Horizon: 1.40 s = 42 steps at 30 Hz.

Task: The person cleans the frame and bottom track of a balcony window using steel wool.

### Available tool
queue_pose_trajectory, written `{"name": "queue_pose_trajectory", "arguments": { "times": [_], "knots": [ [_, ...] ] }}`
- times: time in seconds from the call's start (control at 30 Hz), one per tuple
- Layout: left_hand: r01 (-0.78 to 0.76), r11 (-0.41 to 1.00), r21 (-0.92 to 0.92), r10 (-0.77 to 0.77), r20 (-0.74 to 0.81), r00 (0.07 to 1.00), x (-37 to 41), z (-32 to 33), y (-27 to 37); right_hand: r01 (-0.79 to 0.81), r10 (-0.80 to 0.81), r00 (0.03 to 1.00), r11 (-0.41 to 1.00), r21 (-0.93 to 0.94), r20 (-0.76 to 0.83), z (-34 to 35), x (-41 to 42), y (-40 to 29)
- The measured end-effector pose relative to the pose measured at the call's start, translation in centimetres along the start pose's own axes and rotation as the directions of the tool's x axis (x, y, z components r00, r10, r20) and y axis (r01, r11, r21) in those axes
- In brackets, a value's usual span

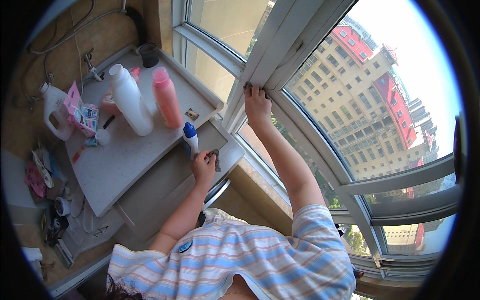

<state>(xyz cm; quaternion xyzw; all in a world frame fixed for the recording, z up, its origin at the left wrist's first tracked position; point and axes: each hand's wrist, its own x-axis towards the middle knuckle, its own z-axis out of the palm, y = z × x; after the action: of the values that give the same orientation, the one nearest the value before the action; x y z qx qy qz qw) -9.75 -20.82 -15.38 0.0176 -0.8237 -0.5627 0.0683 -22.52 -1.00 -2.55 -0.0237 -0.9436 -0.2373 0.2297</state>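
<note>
My right hand (258, 103) is raised to the window frame (242, 101) and presses a dark grey scouring pad or cloth (248, 87) against its corner post; most of the pad is hidden by the fingers. Lower down, my left hand (204, 167) pinches another grey scrubbing pad (216, 160) between thumb and fingers. Just beyond that hand, partly behind it, stands a white bottle with a blue cap (191, 138); whether the hand touches it I cannot tell.
On the grey countertop (123, 165) stand a large white bottle (131, 101), a pink bottle (167, 101), a white jug (56, 112), a pink packet (82, 114) and a dark cup (149, 55). A small wrapper (192, 114) lies near the edge. Large window panes fill the right side.
</note>
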Motion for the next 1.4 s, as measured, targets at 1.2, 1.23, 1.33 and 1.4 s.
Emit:
{"name": "queue_pose_trajectory", "arguments": {
  "times": [1.2,1.23,1.33,1.4],
  "knots": [
    [-0.488,0.869,-0.086,0.46,-0.226,0.859,15.8,10.1,19.3,-0.09,0.103,0.995,0.929,0.36,-0.017,-4.9,-7.9,7.4],
    [-0.482,0.871,-0.095,0.452,-0.23,0.862,15.8,10.1,19.5,-0.092,0.106,0.994,0.927,0.363,-0.02,-4.9,-8.0,7.2],
    [-0.515,0.857,0.028,0.509,-0.21,0.835,15.3,10.4,17.7,-0.095,0.115,0.993,0.924,0.371,-0.031,-5.1,-7.7,7.1],
    [-0.526,0.846,0.082,0.531,-0.199,0.823,15.0,10.6,17.2,-0.104,0.122,0.992,0.921,0.376,-0.024,-5.0,-7.8,7.2]
  ]
}}
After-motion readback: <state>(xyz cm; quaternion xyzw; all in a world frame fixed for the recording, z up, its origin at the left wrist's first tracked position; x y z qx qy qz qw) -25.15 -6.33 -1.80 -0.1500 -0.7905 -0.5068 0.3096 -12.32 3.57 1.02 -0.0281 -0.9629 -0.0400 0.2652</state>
